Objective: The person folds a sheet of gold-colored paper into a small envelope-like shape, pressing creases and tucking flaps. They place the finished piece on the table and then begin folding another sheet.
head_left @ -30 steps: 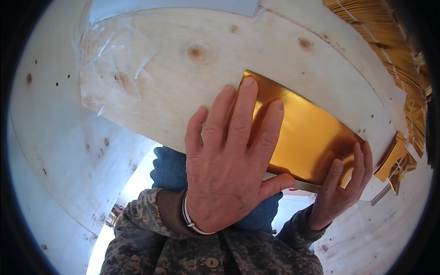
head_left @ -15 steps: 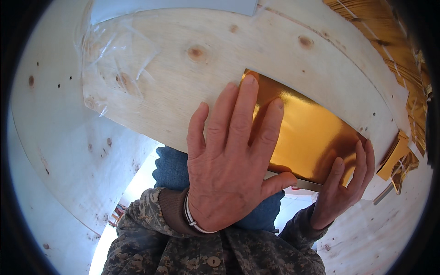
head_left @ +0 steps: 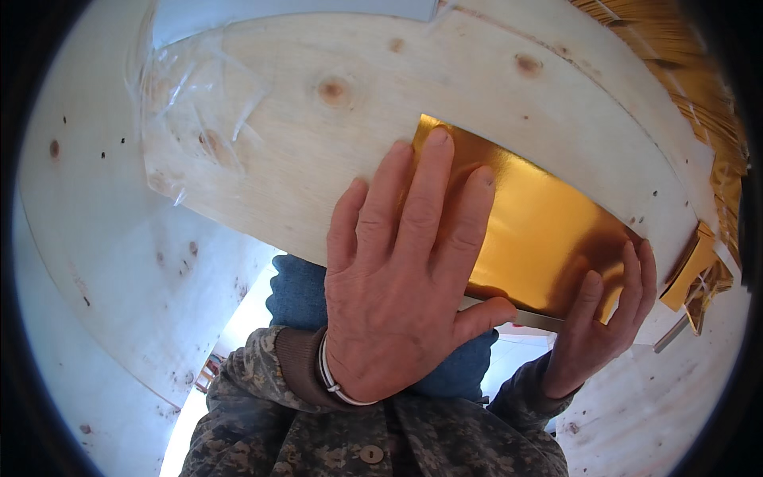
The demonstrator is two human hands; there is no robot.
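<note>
A shiny gold foil sheet (head_left: pixel 536 226), rectangular and set at a slant, lies on the pale plywood table (head_left: pixel 278 167) near its front edge. My left hand (head_left: pixel 397 286) lies flat over the sheet's left end, fingers stretched out, and covers part of it. The thumb points right along the near edge. At the sheet's right end, my right hand (head_left: pixel 600 338) rests its fingertips on the foil and its right edge, fingers apart and slightly bent. Whether more sheets lie beneath is hidden.
Bundled gold sheets with pale ties (head_left: pixel 675 71) are heaped at the far right. Folded gold pieces (head_left: pixel 695 274) sit right of my right hand. Clear plastic film (head_left: pixel 187 103) lies at the left, and a white sheet (head_left: pixel 294 12) at the far edge.
My left fingers have shifted very slightly right over the foil, whose far left corner shows more. My right hand has moved a little to the right in view.
</note>
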